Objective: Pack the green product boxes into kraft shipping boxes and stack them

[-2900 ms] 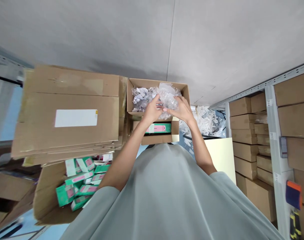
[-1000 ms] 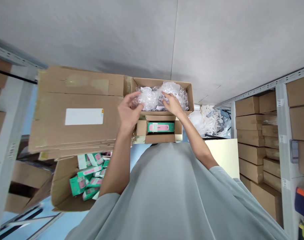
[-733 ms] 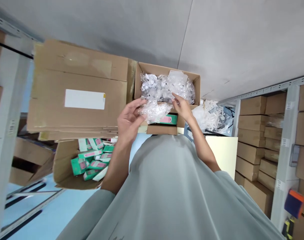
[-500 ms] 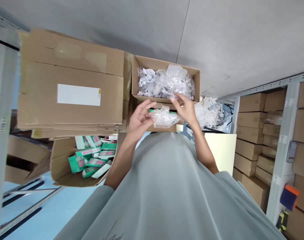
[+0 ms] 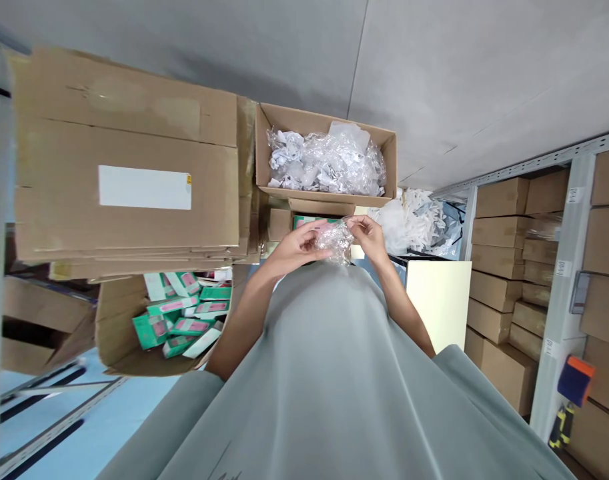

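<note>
Wall: plain grey [image 5: 459,80], cut by one thin dark seam; racking with brown boxes [image 5: 499,267] runs down the right side.
Left arm: bare forearm slanting up and inward from a grey sleeve.
Left hand [image 5: 300,248]: reaches sideways, fingers stretched toward the right, thumb lower and apart from them.
Right arm: forearm leaning up and inward, steeper than the left one.
Right hand [image 5: 367,238]: bent at the wrist, fingers curled, thumb and forefinger meeting at the upper right edge of the plastic.
Grip: both hands grasp one crumpled piece of clear plastic wrap [image 5: 335,241], the left between fingers and thumb, the right in a fingertip pinch.
Wrap's place: between the hands, in front of the shirt [image 5: 329,347], partly covering a green-and-pink box [image 5: 304,221] in a small carton [image 5: 280,225].
Behind the hands: long carton [image 5: 324,193] filled with crumpled plastic and paper [image 5: 329,160].
Left side: stack of flattened cardboard [image 5: 169,150] above a bin-like carton [image 5: 115,320] of green-and-pink packages [image 5: 181,312].
</note>
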The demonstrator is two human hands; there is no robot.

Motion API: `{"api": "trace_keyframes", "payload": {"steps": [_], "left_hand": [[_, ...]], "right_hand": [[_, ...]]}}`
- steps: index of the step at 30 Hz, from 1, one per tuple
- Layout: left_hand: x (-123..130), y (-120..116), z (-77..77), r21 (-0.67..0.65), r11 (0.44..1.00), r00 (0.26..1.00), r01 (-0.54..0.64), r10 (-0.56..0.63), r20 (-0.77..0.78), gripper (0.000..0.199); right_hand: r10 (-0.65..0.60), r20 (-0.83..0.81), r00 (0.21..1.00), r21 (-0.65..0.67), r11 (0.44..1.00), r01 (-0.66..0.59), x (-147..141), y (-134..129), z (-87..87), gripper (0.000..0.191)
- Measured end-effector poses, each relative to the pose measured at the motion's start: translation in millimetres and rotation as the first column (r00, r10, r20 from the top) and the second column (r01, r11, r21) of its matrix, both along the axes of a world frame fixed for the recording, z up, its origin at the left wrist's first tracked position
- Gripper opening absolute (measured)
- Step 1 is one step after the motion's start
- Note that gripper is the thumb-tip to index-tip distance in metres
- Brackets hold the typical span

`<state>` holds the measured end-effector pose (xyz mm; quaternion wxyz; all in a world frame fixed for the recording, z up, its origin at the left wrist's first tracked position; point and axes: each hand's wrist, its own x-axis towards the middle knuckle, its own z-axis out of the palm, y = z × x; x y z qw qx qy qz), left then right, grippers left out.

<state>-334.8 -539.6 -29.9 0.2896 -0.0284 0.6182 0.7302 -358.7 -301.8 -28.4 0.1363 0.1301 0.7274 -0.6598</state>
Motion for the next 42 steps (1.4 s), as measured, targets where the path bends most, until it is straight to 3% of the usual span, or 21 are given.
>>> {"api": "trace_keyframes", "payload": {"steps": [3,8,11,13,14,16,18,20,21,23,25,27,31,35,39,42], "left_hand": [[-6,-10,-11.5,-0.034,0.998,0.998,0.051,-0.05,0.025,0.1],[-18,-24,-49.3,-0.135,0.985,0.994,-0.107,0.111,0.017,0.096],[-27,-22,-70.9,-0.338,0.924,0.983,-0.177,0.15,-0.106,0.074],[-32,-15,-79.6,-0.505,0.84,0.975,-0.197,0.113,-0.192,0.047],[-34,-11,-81.9,-0.581,0.789,0.97,-0.202,0.078,-0.23,0.032],[-35,-3,-82.7,-0.695,0.691,0.958,-0.201,-0.01,-0.287,0.012],[-33,2,-79.8,-0.746,0.635,0.943,-0.198,-0.084,-0.322,0.016],[-29,4,-75.8,-0.749,0.633,0.932,-0.196,-0.118,-0.344,0.022],[-26,4,-74.2,-0.745,0.639,0.928,-0.192,-0.128,-0.349,0.026],[-20,2,-73.1,-0.744,0.647,0.925,-0.168,-0.156,-0.345,0.037],[-16,1,-75.1,-0.753,0.647,0.927,-0.122,-0.197,-0.32,0.045],[-14,1,-79.5,-0.755,0.651,0.929,-0.084,-0.223,-0.295,0.046],[-16,1,-90.1,-0.727,0.684,0.921,-0.058,-0.243,-0.303,0.049],[-19,0,-98.0,-0.719,0.69,0.925,-0.087,-0.212,-0.315,0.046],[-21,3,-99.5,-0.783,0.62,0.919,-0.049,-0.28,-0.279,0.045],[-21,2,-92.8,-0.795,0.606,0.899,-0.027,-0.332,-0.284,0.046]], "right_hand": [[-0.051,0.019,0.999,-0.003,0.999,0.051,7,7,-9.0,0.049],[-0.056,0.058,0.997,0.012,0.998,0.055,15,13,-34.9,0.05],[-0.006,0.066,0.998,0.114,0.994,-0.002,16,11,-50.8,0.042],[0.062,0.038,0.997,0.295,0.953,-0.07,12,10,-56.6,0.027],[0.114,0.027,0.993,0.416,0.902,-0.115,10,9,-57.5,0.018],[0.249,0.05,0.967,0.648,0.729,-0.221,2,7,-55.8,0.019],[0.375,0.137,0.917,0.786,0.522,-0.331,-5,4,-50.7,0.027],[0.45,0.234,0.862,0.837,0.357,-0.414,-8,-3,-43.9,0.029],[0.465,0.266,0.845,0.85,0.301,-0.433,-8,-7,-40.2,0.032],[0.463,0.269,0.844,0.878,0.242,-0.413,-6,-15,-33.0,0.041],[0.492,0.226,0.841,0.896,0.234,-0.377,-1,-23,-27.3,0.05],[0.577,0.216,0.788,0.884,0.227,-0.409,1,-29,-25.0,0.049],[0.662,0.369,0.652,0.809,0.116,-0.576,-3,-33,-33.4,0.039],[0.64,0.451,0.622,0.79,0.039,-0.612,-12,-28,-50.5,0.04],[0.646,0.402,0.648,0.809,0.081,-0.582,-19,-27,-61.3,0.037],[0.641,0.378,0.668,0.798,0.141,-0.586,-21,-25,-57.0,0.037]]}}
